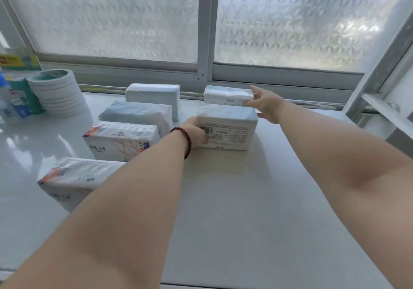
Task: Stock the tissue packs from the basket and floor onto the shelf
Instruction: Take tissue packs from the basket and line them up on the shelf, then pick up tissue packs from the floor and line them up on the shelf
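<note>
On the white shelf (pixel 223 199) under the window, my left hand (pixel 196 133) grips the left end of a white tissue pack with a barcode (pixel 232 129). My right hand (pixel 264 104) holds the right end of a second white pack (pixel 225 95) that stands just behind the first. To the left runs a row of several more packs: a white one at the back (pixel 154 94), a pale blue one (pixel 136 113), and two with orange lines (pixel 120 138) (pixel 78 181). The basket and the floor are out of view.
A stack of white paper bowls (pixel 58 91) and some bottles and a green pack (pixel 15 96) stand at the far left. Frosted window panes (pixel 201 20) close the back. A grey metal frame post (pixel 380 82) rises at the right.
</note>
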